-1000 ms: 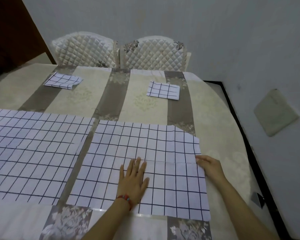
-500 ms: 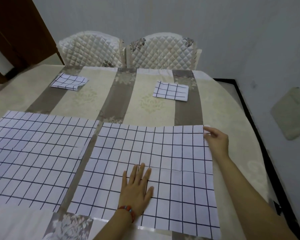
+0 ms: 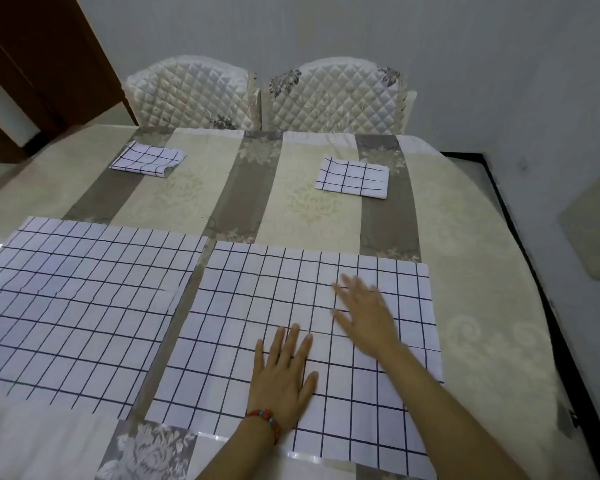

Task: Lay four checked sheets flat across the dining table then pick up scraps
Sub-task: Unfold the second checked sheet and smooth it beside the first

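Two white checked sheets lie unfolded side by side on the near half of the dining table (image 3: 471,258). The left sheet (image 3: 80,306) is flat with nothing on it. The right sheet (image 3: 257,306) has both my hands on it. My left hand (image 3: 283,372), with a red bead bracelet at the wrist, presses flat on its near middle. My right hand (image 3: 364,311) lies flat with spread fingers a little farther in, blurred. Two more checked sheets stay folded on the far half, one at the left (image 3: 148,161) and one at the right (image 3: 354,176).
A striped beige and grey cloth covers the table. Two quilted white chairs (image 3: 336,95) stand at the far edge against the grey wall. A dark wooden door (image 3: 45,64) is at the far left. The floor drops away past the table's curved right edge.
My right hand has left the right sheet's far right corner and come in over its middle, fingers spread flat. That folded corner now lies flat. My left hand has stayed put.
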{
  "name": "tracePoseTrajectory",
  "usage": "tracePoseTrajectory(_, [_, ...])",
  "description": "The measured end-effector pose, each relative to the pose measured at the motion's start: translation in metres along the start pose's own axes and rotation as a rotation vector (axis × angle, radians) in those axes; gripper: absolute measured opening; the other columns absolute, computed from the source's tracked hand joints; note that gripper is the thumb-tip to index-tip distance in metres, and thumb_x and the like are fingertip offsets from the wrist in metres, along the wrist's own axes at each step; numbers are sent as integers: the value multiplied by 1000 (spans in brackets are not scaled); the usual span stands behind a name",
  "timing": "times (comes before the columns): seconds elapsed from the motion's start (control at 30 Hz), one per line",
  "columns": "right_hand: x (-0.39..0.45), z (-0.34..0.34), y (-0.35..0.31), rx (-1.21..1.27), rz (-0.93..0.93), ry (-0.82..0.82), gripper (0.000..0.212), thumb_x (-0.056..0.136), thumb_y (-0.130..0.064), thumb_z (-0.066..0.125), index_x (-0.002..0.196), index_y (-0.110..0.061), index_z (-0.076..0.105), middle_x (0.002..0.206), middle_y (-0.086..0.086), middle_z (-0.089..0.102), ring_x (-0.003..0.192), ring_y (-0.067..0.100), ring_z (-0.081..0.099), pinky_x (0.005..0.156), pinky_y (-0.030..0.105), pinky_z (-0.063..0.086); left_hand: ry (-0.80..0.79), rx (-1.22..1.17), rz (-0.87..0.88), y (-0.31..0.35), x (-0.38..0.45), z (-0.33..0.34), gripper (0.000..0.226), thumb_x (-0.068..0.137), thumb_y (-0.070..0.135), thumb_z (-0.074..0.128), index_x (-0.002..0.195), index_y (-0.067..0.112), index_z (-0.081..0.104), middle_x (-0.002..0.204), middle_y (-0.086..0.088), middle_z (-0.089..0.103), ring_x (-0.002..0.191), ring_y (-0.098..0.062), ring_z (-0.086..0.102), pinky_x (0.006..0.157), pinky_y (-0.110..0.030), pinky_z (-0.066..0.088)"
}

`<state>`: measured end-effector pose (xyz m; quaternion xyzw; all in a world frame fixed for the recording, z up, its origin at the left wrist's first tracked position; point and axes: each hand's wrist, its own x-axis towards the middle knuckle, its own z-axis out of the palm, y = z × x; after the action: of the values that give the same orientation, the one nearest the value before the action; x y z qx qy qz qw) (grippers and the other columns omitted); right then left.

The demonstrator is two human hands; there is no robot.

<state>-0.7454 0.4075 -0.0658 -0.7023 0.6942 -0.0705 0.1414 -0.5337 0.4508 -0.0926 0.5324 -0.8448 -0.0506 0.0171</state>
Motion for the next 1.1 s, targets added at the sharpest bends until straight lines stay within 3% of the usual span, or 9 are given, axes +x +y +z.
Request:
tracePoseTrajectory(0.17, [1,-24,52,-48,571,115,59,95,-46,17,147,-17,15,158,6,5,146,22,0,119,46,2,-30,-15,2,-1,0,1,58,91,54,10,144,31,14,155,5,-9,141,-17,0,109,-45,4])
tracePoseTrajectory(0.27, [-9,-22,10,35,346,224,63,92,-48,13,145,-15,24,157,7,11,146,22,4,118,41,2,-17,-20,-13,0,1,0,59,91,54,10,144,31,13,155,5,-10,141,-17,0,109,-46,4])
tracePoseTrajectory(0.4, [-37,17,-55,-26,-40,86,60,94,-52,5,142,-26,29,153,-6,15,143,18,19,117,33,1,-64,-59,-30,1,0,-3,61,91,55,9,145,27,9,155,3,-12,141,-18,1,109,-47,6])
tracePoseTrajectory(0.6, [-46,20,-23,60,243,144,86,76,-67,-18,146,-27,12,153,-9,-4,144,11,-4,116,36,-7,-99,-87,-176,-7,1,-8,66,89,59,2,144,25,15,154,-7,17,144,-20,-7,112,-41,-5])
tracePoseTrajectory(0.7, [-46,17,-27,45,259,106,90,72,-67,-23,147,-27,7,151,-10,-9,143,10,-7,115,35,-9,-83,-207,-332,-28,3,-19,83,75,69,-15,144,23,-4,156,-9,-5,142,-23,-16,114,-41,-16])
tracePoseTrajectory(0.77, [-47,17,-27,42,259,96,89,73,-67,-23,147,-26,7,150,-10,-10,142,10,-8,115,35,-9,-54,-251,-454,-34,10,-25,87,75,64,-1,145,14,9,155,-20,4,144,-34,-3,115,-52,-2])
tracePoseTrajectory(0.87, [-46,18,-26,25,266,106,86,75,-65,-21,147,-27,7,150,-10,-10,141,9,-9,115,36,-8,-62,-119,-175,-16,38,-30,64,86,49,20,135,12,37,144,-19,39,135,-37,30,107,-59,24])
tracePoseTrajectory(0.97, [-45,20,-27,5,267,125,83,77,-64,-19,146,-27,9,154,-8,-4,143,11,-6,116,37,-5,-159,-43,358,0,70,-31,61,92,49,-5,143,25,17,153,2,6,144,-25,9,115,-55,14])
tracePoseTrajectory(1.1, [-44,22,-25,19,270,118,85,76,-66,-19,146,-28,7,151,-10,-8,143,11,-7,117,37,-6,-161,-68,110,-42,114,-28,61,87,56,-2,144,32,-7,149,9,-23,144,-19,-14,114,-44,-12])
